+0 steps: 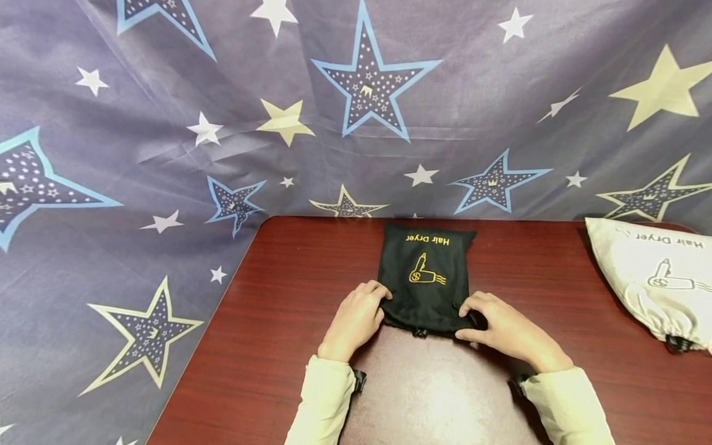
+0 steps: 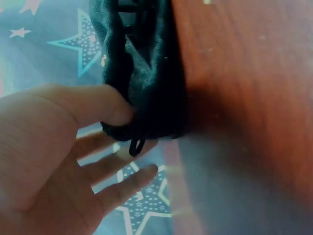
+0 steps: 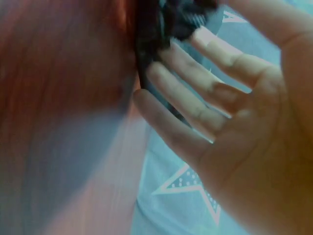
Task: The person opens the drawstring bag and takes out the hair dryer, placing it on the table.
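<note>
A black drawstring bag lies on the table with its mouth towards me, its yellow "Hair Dryer" lettering and dryer drawing upside down to me. My left hand pinches the bag's left corner at the mouth. In the left wrist view the thumb presses inside the gathered rim, the other fingers lie outside it, and a small black cord loop sticks out below. At the right corner, my right hand touches the bag with fairly straight, spread fingers, thumb apart from them. A dark cord stopper shows at the mouth's middle.
A white drawstring bag with the same print lies at the table's right, cut off by the frame, its black stopper towards me. The reddish-brown wooden table ends at a star-patterned cloth behind and to the left.
</note>
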Motion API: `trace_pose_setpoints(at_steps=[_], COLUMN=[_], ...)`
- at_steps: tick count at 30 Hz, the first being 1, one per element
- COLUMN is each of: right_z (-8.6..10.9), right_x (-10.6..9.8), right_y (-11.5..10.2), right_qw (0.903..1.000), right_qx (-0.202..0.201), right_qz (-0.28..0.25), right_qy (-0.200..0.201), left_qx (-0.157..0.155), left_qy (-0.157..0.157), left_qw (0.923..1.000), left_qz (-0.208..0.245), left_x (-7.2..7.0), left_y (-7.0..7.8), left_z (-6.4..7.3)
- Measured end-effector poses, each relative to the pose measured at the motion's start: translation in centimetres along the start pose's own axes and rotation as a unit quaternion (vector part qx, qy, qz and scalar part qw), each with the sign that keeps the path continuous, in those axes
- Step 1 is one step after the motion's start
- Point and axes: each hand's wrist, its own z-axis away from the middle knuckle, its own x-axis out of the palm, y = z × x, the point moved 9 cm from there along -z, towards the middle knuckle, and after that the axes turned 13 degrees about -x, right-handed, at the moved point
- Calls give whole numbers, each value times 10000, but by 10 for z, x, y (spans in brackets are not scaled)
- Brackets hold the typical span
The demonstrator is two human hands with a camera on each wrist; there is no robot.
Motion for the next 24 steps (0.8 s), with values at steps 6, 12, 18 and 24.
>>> trace_pose_setpoints(at_steps=[6,12,18,24], right_z=[1,-9,-21,-37], right_x=[-10,-20,-29,-34], right_y=[8,7,12,15], right_qw=[9994,9985,9979,9955], right_qx=[260,114,140,-77], right_qz=[28,219,309,660], right_qy=[235,479,556,682], left_qx=[270,94,-513,-1098], left_qy=[-80,-196,-266,-551], left_qw=[9996,9995,9973,9902], left_qz=[90,233,443,662], left_x=[-11,-12,-7,3], left_y=[10,14,16,25], left_z=[5,6,2,-1])
